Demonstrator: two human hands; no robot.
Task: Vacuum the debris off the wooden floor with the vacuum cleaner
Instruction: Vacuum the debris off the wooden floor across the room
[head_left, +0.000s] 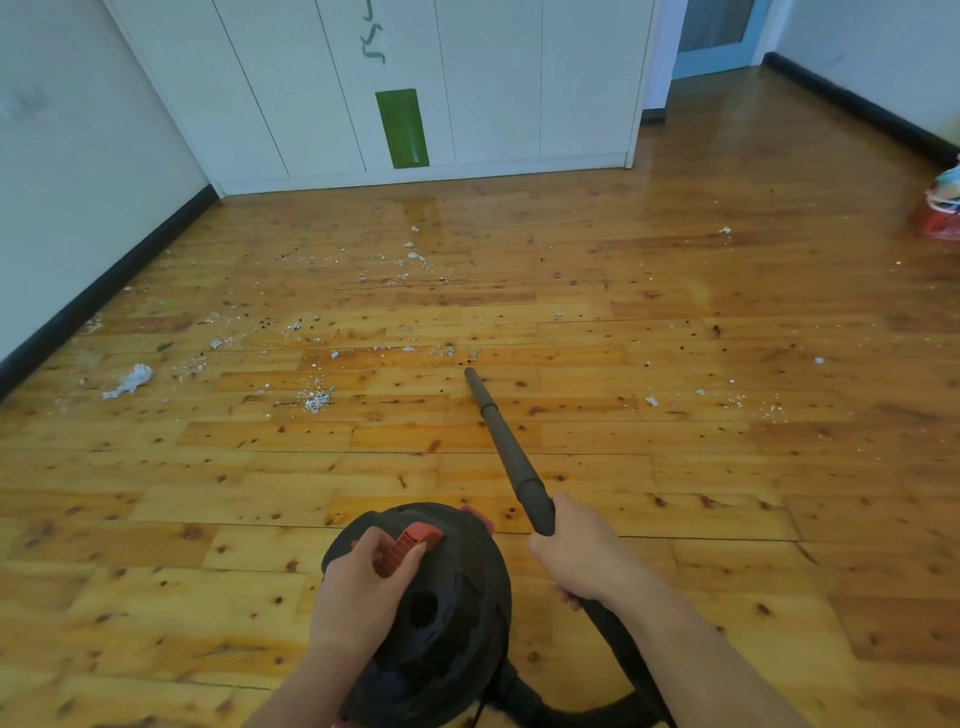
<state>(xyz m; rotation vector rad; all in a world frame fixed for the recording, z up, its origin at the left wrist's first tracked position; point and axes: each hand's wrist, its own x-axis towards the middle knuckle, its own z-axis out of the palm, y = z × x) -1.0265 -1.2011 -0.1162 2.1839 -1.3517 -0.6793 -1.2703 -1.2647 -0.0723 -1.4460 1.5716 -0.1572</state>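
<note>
barely begun, by the look: debris (317, 400) lies scattered across the wooden floor (571, 467) beyond the wand (506, 447). right hand (576, 551) grips the wand; left hand (363, 587) holds the vacuum cleaner (447, 613) handle.

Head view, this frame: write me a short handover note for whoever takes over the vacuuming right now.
Left hand grips the red handle on top of the black vacuum cleaner, just below the camera.
Right hand grips the black wand. Its tip points at small bits mid-floor; whether it touches the boards cannot be told.
Done: little, if anything. The boards nearest the vacuum cleaner show no bits.
Left: debris scattered in a band across the wooden floor, a crumpled white scrap near the left wall, and more bits off to the right.
</note>
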